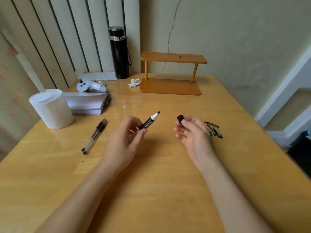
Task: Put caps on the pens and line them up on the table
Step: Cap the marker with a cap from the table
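Observation:
My left hand [125, 138] holds a black marker [149, 121] above the middle of the wooden table [151, 190]; its uncapped tip points up and to the right. My right hand [193, 132] pinches a black cap [180, 119] between thumb and fingers, a short gap to the right of the marker's tip. Two clear pens [95, 135] lie side by side on the table to the left of my left hand. A small heap of loose pen caps [213, 129] lies just right of my right hand.
A white paper roll [52, 109] and a stack of papers [87, 102] stand at the left. A white controller [90, 85], a black flask [120, 52], a crumpled tissue [134, 83] and a small wooden shelf [171, 73] line the back by the wall.

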